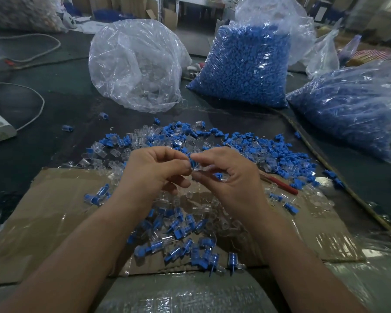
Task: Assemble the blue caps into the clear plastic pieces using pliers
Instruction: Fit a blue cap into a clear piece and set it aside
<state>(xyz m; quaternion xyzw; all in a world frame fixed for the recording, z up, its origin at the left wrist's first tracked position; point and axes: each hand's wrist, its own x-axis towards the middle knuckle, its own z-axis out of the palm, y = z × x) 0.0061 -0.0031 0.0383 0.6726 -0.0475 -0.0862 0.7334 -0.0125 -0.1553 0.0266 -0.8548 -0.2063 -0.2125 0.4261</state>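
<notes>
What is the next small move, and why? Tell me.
Probably press the blue cap into the clear piece: the left hand and right hand pinch them together at the fingertips, the cap looks only partly seated, and the red-handled tool lies untouched.

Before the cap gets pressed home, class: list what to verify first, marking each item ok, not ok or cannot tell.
1. Grip on the blue cap: ok, the left hand pinches it at the fingertips.
2. Grip on the clear plastic piece: ok, the right hand pinches it against the cap.
3. Cap lined up with the piece's opening: cannot tell, fingers hide the joint.
4. The pliers in hand: not ok, they lie untouched to the right of the right hand.
5. More parts to hand: ok, a pile of loose parts lies beyond the hands.
</notes>
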